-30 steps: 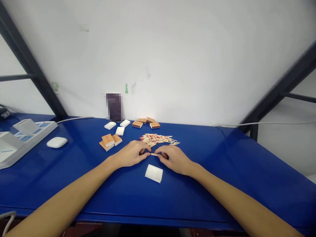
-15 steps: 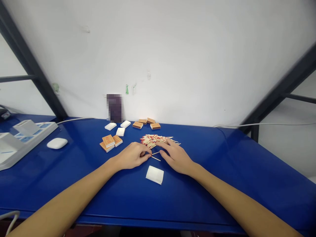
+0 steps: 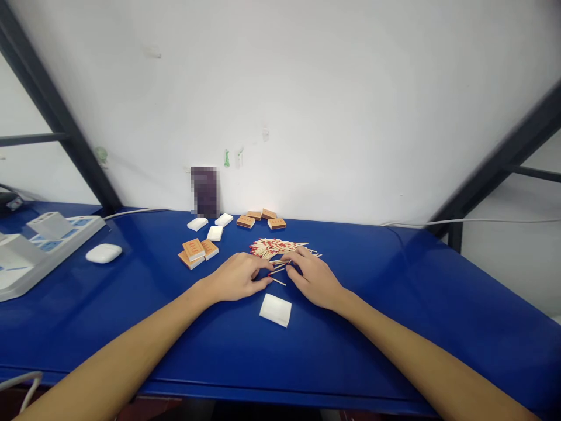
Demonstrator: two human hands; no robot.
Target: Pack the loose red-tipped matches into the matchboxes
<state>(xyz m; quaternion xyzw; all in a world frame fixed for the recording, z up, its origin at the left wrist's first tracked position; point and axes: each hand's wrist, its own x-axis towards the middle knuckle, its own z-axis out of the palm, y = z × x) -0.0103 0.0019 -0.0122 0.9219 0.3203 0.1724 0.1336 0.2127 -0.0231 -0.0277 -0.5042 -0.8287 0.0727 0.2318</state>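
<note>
A heap of red-tipped matches (image 3: 277, 247) lies on the blue table (image 3: 394, 304). My left hand (image 3: 239, 276) rests just left of the heap's near edge, fingers curled with the tips pinched at a few loose matches (image 3: 277, 271). My right hand (image 3: 312, 277) lies opposite it, fingers bent down onto the same loose matches at the heap's near side. A white inner matchbox tray (image 3: 275, 309) sits on the table just in front of both hands.
Orange matchbox sleeves (image 3: 197, 252) lie to the left, more orange sleeves (image 3: 261, 218) by the wall, and white trays (image 3: 210, 225) between them. A white earbud case (image 3: 104, 252) and a power strip (image 3: 39, 245) are at far left. Dark metal struts flank the table.
My right hand let go of the match both hands held, reached to the heap and drew a few matches toward my left hand. My left hand barely moved.
</note>
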